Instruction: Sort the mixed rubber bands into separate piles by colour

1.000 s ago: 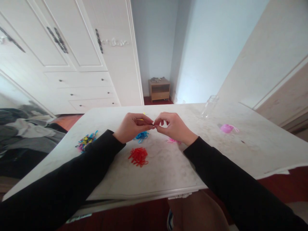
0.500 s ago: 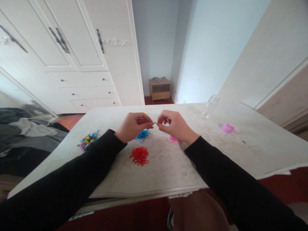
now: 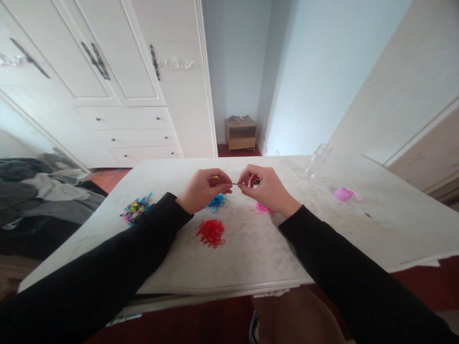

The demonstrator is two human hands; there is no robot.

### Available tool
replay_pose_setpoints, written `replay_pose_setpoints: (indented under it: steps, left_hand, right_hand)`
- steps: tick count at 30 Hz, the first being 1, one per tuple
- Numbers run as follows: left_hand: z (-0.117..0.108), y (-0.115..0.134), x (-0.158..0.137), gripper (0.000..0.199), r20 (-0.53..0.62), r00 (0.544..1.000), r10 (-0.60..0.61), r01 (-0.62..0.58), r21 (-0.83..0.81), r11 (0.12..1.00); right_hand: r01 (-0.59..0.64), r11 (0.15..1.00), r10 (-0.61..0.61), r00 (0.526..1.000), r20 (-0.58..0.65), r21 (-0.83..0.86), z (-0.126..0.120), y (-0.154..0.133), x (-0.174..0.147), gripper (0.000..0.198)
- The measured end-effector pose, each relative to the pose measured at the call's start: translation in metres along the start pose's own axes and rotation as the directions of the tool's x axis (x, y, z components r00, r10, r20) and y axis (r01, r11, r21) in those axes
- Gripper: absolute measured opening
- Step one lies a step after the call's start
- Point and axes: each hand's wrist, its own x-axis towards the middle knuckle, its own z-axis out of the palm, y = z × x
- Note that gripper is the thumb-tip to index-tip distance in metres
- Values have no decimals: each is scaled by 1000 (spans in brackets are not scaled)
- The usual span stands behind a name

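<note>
My left hand (image 3: 206,188) pinches one end of a thin black rubber band (image 3: 234,184) between thumb and fingertips. The other end is in the pinch of my right hand (image 3: 263,188), so the band spans the small gap between both hands, above the table. Beneath my left hand lies a pile of blue rubber bands (image 3: 216,203), partly covered. A pile of red rubber bands (image 3: 211,233) is closer to me. Pink rubber bands (image 3: 263,207) show under my right wrist. Left of my left forearm is a mixed-colour pile of bands (image 3: 136,209).
A clear jar (image 3: 317,161) stands at the far right of the white table (image 3: 251,258). Nearer on that side lies a pink balloon-like object (image 3: 343,193) and a small dark piece (image 3: 368,215). Clothes (image 3: 46,196) are heaped left of the table.
The whole view has shifted slightly, so everything sits a bit further right. The gap between my fingertips is a little wider, with more of the black band showing.
</note>
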Motion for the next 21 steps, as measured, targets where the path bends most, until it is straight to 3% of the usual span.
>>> replay_pose_setpoints:
  steps: [12, 21]
  left_hand:
    - [0, 3, 0, 32, 5, 1000, 12, -13, 33, 999]
    - [2, 1, 0, 14, -6, 999, 44, -43, 55, 998]
  right_hand:
    - [-39, 997, 43, 998, -50, 67, -3, -4, 2, 4]
    - [-100, 985, 112, 991, -80, 137, -1, -2, 4, 7]
